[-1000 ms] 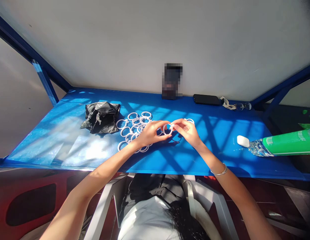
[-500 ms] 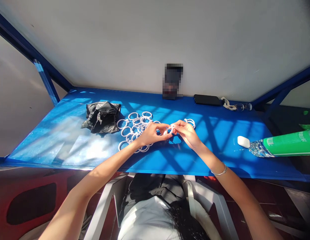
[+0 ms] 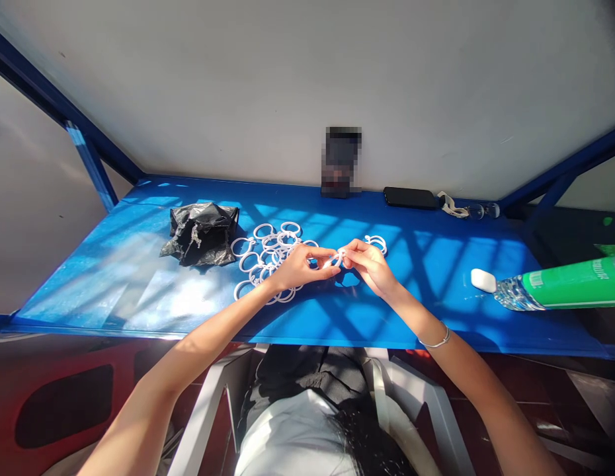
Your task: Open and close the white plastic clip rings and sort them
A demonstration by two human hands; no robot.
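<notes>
Between my two hands, just above the blue table (image 3: pixel 307 324), is a white plastic ring (image 3: pixel 338 260) that looks like a curtain ring. My left hand (image 3: pixel 303 266) is closed on its left side with thumb and fingers. At the ring's upper right, my right hand (image 3: pixel 368 262) pinches it near a small knob. Fingers hide part of the ring. Beside and partly behind my left hand lies a loose heap of several similar white rings (image 3: pixel 249 262). A smaller group of white rings (image 3: pixel 381 244) rests just beyond my right hand.
A crumpled black plastic bag (image 3: pixel 203 233) sits left of the heap. Along the back are a blurred dark upright object (image 3: pixel 341 162), a black phone (image 3: pixel 410 198) and glasses (image 3: pixel 476 211). A green-labelled bottle (image 3: pixel 570 285) lies at right, near a white case (image 3: pixel 483 280).
Both hands stay in nearly the same place with the ring between them. The fingers of my right hand have shifted slightly at the ring's knob.
</notes>
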